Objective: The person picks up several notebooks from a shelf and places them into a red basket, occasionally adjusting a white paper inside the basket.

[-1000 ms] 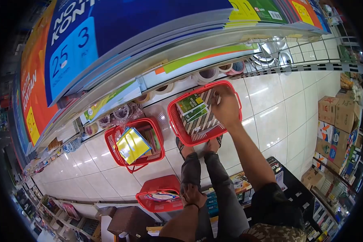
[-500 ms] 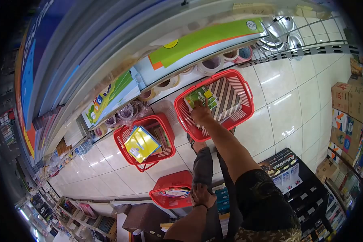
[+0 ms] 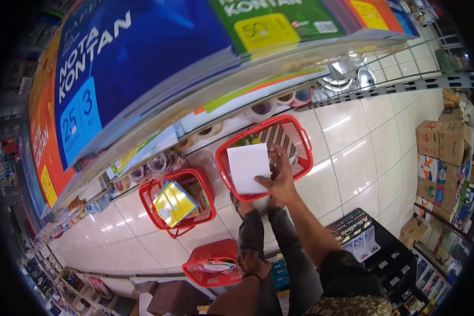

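My right hand (image 3: 280, 176) grips a white pad (image 3: 248, 167) by its right edge, thumb on its face, above a red basket (image 3: 306, 138). Inside that basket, partly covered by the pad, lie a striped box (image 3: 288, 138) and a green booklet (image 3: 246, 141). My left hand (image 3: 254, 264) rests by my knee, its fingers curled and partly hard to make out. To the left, a second red basket (image 3: 208, 181) holds a yellow booklet (image 3: 175, 204) on top of other books.
A shelf with stacked blue nota books (image 3: 142, 63) spans the top. A third red basket (image 3: 195, 280) stands near my left hand. Rolls of tape (image 3: 263, 109) line the lower shelf. Cardboard boxes (image 3: 453, 142) are stacked at right, and a black battery display (image 3: 389, 263) stands lower right.
My right hand has come up out of the basket with the white pad in it. The view has shifted, showing more of the shelf's nota book covers.
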### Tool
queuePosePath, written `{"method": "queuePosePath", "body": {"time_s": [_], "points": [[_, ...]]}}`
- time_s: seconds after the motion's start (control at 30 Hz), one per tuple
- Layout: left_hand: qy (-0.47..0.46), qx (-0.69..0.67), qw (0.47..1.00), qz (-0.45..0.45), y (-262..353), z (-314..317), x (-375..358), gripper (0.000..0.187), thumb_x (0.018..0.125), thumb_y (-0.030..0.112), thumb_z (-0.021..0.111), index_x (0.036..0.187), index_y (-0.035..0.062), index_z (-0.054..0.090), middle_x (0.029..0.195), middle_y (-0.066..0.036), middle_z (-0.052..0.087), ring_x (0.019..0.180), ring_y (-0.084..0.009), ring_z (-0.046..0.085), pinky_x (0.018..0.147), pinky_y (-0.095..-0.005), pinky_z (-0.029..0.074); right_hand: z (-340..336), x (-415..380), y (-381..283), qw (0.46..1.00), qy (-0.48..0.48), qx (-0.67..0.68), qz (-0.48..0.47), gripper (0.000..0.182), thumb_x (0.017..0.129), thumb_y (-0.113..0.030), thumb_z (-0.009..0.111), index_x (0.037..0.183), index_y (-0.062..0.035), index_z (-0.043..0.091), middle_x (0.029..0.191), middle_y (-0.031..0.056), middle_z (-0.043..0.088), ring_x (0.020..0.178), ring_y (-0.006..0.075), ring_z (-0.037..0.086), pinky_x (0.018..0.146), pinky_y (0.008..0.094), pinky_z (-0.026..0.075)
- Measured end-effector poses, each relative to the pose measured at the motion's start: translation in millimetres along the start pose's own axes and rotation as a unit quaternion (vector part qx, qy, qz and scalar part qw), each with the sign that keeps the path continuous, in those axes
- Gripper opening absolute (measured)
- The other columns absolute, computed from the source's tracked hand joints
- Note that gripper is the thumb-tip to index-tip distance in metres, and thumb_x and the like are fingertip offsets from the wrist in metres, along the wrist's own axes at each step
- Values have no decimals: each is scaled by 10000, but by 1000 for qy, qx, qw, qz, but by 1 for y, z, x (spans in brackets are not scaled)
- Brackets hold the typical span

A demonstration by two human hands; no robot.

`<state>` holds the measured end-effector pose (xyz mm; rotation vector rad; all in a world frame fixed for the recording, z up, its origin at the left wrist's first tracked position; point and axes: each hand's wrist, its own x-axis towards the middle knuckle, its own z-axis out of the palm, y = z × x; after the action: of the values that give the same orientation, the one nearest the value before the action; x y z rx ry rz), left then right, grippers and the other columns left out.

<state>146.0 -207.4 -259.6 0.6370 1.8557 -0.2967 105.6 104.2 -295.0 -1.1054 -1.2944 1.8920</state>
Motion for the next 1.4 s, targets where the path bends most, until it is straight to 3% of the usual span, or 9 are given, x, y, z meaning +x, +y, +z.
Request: {"method": "queuePosePath", "body": {"time_s": [0.13, 0.27, 0.4, 0.53, 0.6, 0.67, 0.73, 0.9, 1.4], "points": [[-1, 10, 1000, -18, 9, -8, 0, 562, 756, 361, 724, 1266, 125, 690, 1442, -91, 490, 1458, -316, 370, 1196, -543, 317, 3, -4, -27, 911, 69, 399, 83, 1045, 798, 26, 797, 1622, -79, 163, 1346, 177, 620, 1187, 265, 663, 988, 389, 583], [-2, 29, 999, -20, 14, -15, 2, 587, 737, 396, 733, 1260, 132, 707, 1415, -86, 530, 1456, -292, 376, 1212, -520, 278, 8, -34, -110, 888, -85, 451, -17, 1042, 764, 23, 819, 1607, -15, 207, 1382, 233, 564, 1227, 315, 635, 981, 416, 580], [-13, 44, 999, -18, 10, -9, 9, 594, 742, 418, 727, 1264, 136, 705, 1408, -85, 543, 1436, -288, 402, 1197, -513, 304, -4, -41, -204, 973, 127, 65, -184, 918, 672, 57, 875, 1473, 38, 428, 1305, 220, 623, 1085, 298, 692, 915, 437, 602], [-21, 64, 998, -4, 12, -13, 11, 608, 753, 442, 720, 1278, 135, 694, 1431, -100, 523, 1438, -298, 405, 1183, -517, 328, -27, -1, -280, 795, 340, -82, -495, 561, 709, 77, 869, 1222, 90, 642, 1108, 206, 728, 1016, 277, 719, 894, 444, 606], [-23, 58, 998, 1, 11, -10, 11, 609, 766, 458, 714, 1278, 130, 689, 1442, -106, 511, 1445, -303, 397, 1185, -513, 332, -2, 31, -330, 725, 413, -120, -539, 182, 827, 96, 805, 975, 88, 699, 973, 155, 738, 798, 188, 715, 705, 296, 619], [41, 59, 997, 0, 6, 6, 16, 518, 719, 424, 748, 1166, 164, 737, 1385, -66, 540, 1441, -312, 387, 1160, -518, 375, 16, 56, -357, 721, 313, -187, -589, 113, 836, 121, 780, 932, 90, 729, 1002, 161, 749, 836, 214, 718, 732, 318, 610], [10, 56, 998, 1, 12, -10, 10, 563, 763, 441, 719, 1237, 137, 706, 1417, -86, 523, 1449, -311, 385, 1179, -527, 347, 9, 103, -370, 573, 148, -343, -729, 229, 791, 110, 802, 1009, 64, 750, 1021, 135, 755, 889, 241, 727, 769, 324, 588], [-22, 61, 998, -2, 16, -26, 6, 623, 806, 460, 692, 1319, 107, 673, 1437, -112, 520, 1458, -311, 384, 1205, -529, 313, 43, 99, -350, 671, -70, -566, -474, 396, 772, -196, 850, 1133, -60, 763, 1145, 104, 666, 1018, 301, 645, 881, 418, 555], [10, 66, 998, -10, -2, 4, 17, 562, 732, 459, 756, 1232, 206, 713, 1401, -74, 526, 1448, -311, 398, 1194, -505, 324, 54, 97, -361, 621, -98, -650, -426, 430, 887, -212, 748, 1298, -92, 710, 1352, 120, 645, 1205, 366, 597, 984, 458, 521]]}}
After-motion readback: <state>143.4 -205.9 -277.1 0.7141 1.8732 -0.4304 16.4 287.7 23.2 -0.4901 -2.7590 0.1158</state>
